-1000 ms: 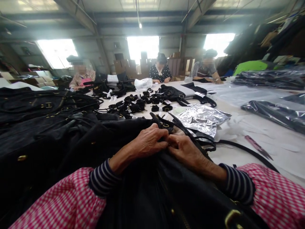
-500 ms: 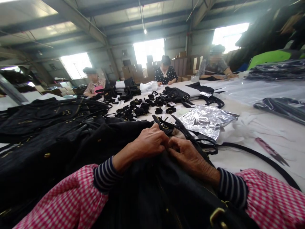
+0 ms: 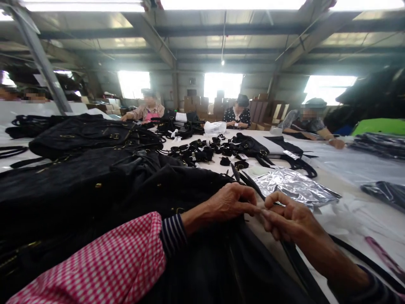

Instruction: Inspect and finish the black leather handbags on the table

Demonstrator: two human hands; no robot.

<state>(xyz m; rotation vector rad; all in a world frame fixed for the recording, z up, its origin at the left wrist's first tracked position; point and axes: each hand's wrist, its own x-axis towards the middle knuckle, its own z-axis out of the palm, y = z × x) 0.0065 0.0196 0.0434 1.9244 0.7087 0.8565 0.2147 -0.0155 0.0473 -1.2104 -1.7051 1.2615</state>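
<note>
A black bag (image 3: 202, 261) with brass-coloured fittings lies right in front of me, its beige lining (image 3: 264, 232) showing under my fingers. Over the bag's upper edge, my left hand (image 3: 232, 202) is closed in a pinch, thumb and forefinger pointing right. My right hand (image 3: 292, 221) meets it fingertip to fingertip, also pinched, with the other fingers curled. Whatever lies between the fingertips is too small to make out. Below my right hand a black strap (image 3: 295, 261) runs along the bag's side.
More black bags (image 3: 91, 135) are piled to the left. Black buckled straps (image 3: 202, 150) lie mid-table. A crinkled silver sheet (image 3: 291, 185) and pink-handled thread snips (image 3: 384, 255) are at right. Three co-workers, including one in a dotted top (image 3: 237, 116), sit across the table.
Both hands have moved right across the bag's edge and lifted off its black fabric. More beige lining shows between them. My view has levelled and turned left.
</note>
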